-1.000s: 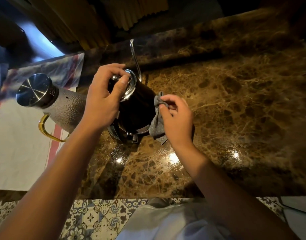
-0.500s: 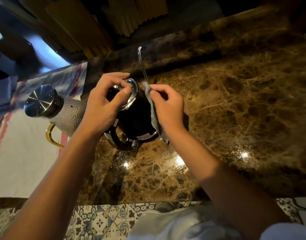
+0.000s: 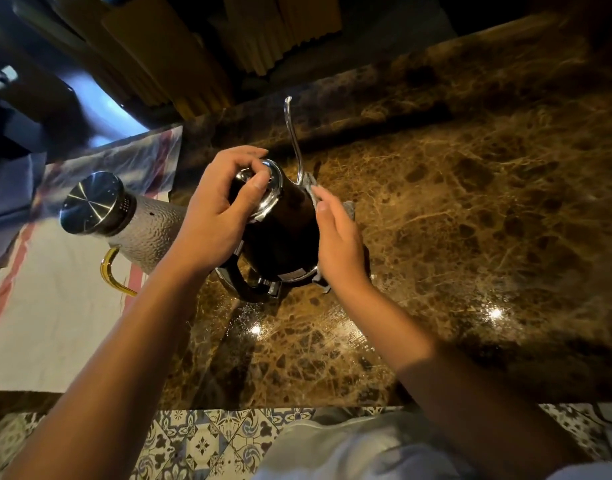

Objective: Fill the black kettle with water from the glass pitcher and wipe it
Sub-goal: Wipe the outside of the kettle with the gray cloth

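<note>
The black kettle [image 3: 280, 237] stands upright on the brown marble counter [image 3: 471, 220], with a thin silver gooseneck spout [image 3: 292, 133] rising at its far side. My left hand [image 3: 218, 216] grips its shiny steel lid [image 3: 271, 188] from above. My right hand [image 3: 339, 244] presses a grey cloth [image 3: 348, 207] flat against the kettle's right wall; most of the cloth is hidden under the palm. The textured glass pitcher [image 3: 142, 226], with a steel lid and a gold handle, stands to the left of the kettle.
A white towel with red stripes [image 3: 48, 306] lies under the pitcher at the left. The counter's near edge runs above a patterned tile floor [image 3: 200, 441]. Yellowish ribbed panels [image 3: 256, 36] rise behind the counter.
My right hand has slid with the cloth from the kettle's upper part near the spout down along its right side, the palm now flat. My left hand stays on the lid.
</note>
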The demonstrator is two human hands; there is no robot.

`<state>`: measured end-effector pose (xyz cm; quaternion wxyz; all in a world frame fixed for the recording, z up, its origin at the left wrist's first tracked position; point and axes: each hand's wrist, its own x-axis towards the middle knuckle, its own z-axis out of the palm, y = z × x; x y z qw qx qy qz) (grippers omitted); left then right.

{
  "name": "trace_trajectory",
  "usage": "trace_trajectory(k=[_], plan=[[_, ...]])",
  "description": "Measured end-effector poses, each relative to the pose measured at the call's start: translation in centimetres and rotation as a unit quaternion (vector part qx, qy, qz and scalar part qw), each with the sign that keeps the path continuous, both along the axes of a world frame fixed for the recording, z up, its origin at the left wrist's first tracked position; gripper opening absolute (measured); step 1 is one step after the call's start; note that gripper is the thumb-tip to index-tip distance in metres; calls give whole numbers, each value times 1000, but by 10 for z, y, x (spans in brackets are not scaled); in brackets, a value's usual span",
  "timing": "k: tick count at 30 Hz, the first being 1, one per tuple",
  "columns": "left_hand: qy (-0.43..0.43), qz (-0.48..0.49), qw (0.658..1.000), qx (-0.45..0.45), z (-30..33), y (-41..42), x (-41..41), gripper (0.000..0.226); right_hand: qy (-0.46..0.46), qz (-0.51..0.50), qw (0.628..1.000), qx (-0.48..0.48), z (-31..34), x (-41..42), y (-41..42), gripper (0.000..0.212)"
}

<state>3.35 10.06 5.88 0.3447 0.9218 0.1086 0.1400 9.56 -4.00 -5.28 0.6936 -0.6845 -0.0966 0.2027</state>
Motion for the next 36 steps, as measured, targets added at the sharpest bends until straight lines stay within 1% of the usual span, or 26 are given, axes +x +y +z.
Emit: trace_trajectory(k=[3, 7, 10, 11, 12, 15, 16, 19, 22, 26, 29, 30, 34, 36], plan=[[-6, -5, 1000, 3, -3, 2, 0, 13, -47, -34, 997, 43, 5, -24, 2, 40], [-21, -9, 1000, -2, -6, 4, 0, 18, -127, -41, 988, 74, 26, -34, 15, 45], [-30, -13, 999, 3, -6, 6, 0, 27, -184, -58, 980, 43, 16, -30, 22, 44], [-32, -16, 999, 1, -7, 6, 0, 27, -181, -61, 981, 25, 7, -26, 21, 44], [-33, -19, 999, -2, -7, 6, 0, 27, -151, -57, 987, 10, 2, -21, 16, 44], [-30, -22, 999, -12, -7, 8, 0, 25, 3, -17, 999, -31, -1, -3, -1, 43], [-28, -21, 999, -12, -6, 7, 0, 25, 22, -7, 999, -37, 0, 2, -4, 42], [-28, -15, 999, -14, -6, 6, -1, 24, 11, -16, 999, -28, 10, 5, -5, 41], [-33, -10, 999, -12, -5, 7, -1, 23, -6, -26, 999, 27, 23, 0, 1, 38], [-31, -11, 999, -8, -6, 7, -1, 25, -24, -13, 993, 116, 43, -1, 13, 38], [-26, -21, 999, 3, -6, 6, -1, 31, -42, 6, 994, 98, 45, 5, 21, 38], [-23, -23, 999, 7, -6, 6, -1, 30, -34, 19, 996, 82, 42, 11, 21, 38], [-16, -27, 999, 2, -4, 6, 0, 22, 50, 68, 996, -7, 24, 45, 17, 35], [-3, -45, 999, 2, 0, 10, 2, 20, 72, 77, 994, -12, 15, 52, 12, 36]])
